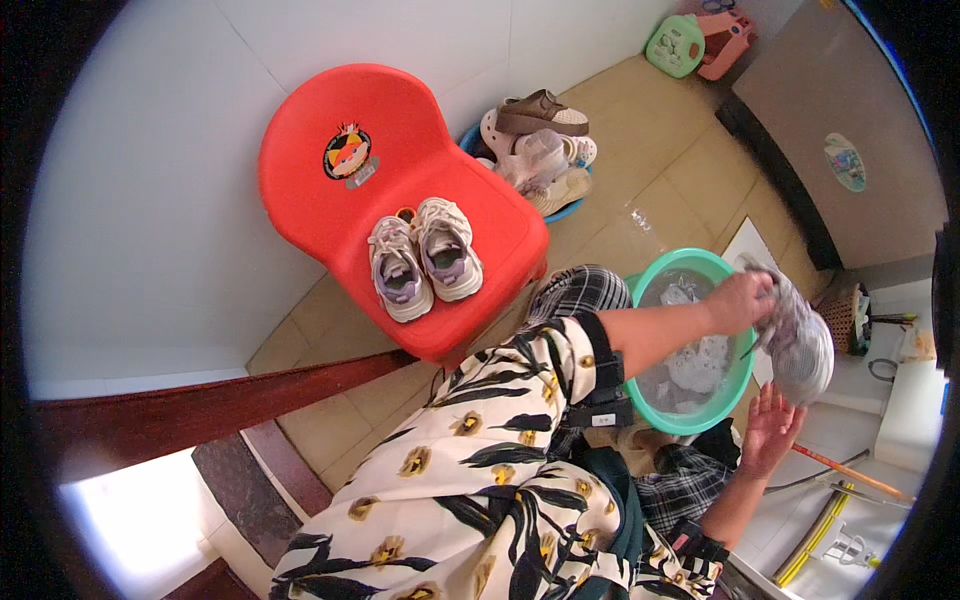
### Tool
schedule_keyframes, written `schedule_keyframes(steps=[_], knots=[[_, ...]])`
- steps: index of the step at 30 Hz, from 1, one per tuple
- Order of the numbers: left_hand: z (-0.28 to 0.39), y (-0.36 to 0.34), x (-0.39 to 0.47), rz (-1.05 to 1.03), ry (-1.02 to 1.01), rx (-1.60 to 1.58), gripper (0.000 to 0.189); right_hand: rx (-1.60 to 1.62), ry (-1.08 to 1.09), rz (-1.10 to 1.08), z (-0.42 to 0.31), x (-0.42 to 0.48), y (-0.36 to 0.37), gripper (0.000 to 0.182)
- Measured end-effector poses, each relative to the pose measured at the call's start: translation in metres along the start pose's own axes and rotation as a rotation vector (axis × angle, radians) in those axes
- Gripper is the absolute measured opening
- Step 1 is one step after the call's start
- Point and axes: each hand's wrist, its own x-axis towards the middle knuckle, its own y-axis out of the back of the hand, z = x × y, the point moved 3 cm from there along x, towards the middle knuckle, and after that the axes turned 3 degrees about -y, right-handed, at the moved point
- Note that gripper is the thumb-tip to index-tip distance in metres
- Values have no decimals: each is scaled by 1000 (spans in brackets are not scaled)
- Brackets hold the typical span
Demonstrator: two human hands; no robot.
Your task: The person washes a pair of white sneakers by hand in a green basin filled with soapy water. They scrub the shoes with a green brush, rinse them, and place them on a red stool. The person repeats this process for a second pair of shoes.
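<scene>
My left hand (736, 301) grips a greyish-white shoe (804, 352), which looks wet and is held up beyond the rim of a mint-green basin (643, 405). Just below the shoe's rounded end is my right hand (772, 429), palm showing and fingers apart. Whether its fingertips touch the shoe, I cannot tell. Cloudy water fills the basin under my left forearm. A pale, speckled object (697, 367) lies in that water, partly hidden by the forearm, so its kind is unclear.
A red plastic chair (360, 97) bears a pair of white-and-lilac sneakers (426, 259). Behind it, a blue basin (581, 208) is heaped with clogs and shoes. Green (675, 46) and pink (726, 45) containers stand by the wall. A wicker basket (838, 319) is at right.
</scene>
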Motion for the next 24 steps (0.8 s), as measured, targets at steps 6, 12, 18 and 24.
schedule_keyframes(steps=[6, 12, 18, 24], knots=[[35, 92, 8, 373, 187, 4, 34, -82, -57, 174, 26, -20, 30, 44], [56, 245, -10, 607, 288, 331, 32, -182, -75, 427, 41, -36, 45, 42], [47, 360, -69, 923, 343, 474, 40, -195, -64, 394, 43, -37, 48, 42], [52, 386, -120, 1131, 635, 12, 18, -158, -60, 384, 45, -39, 45, 40]])
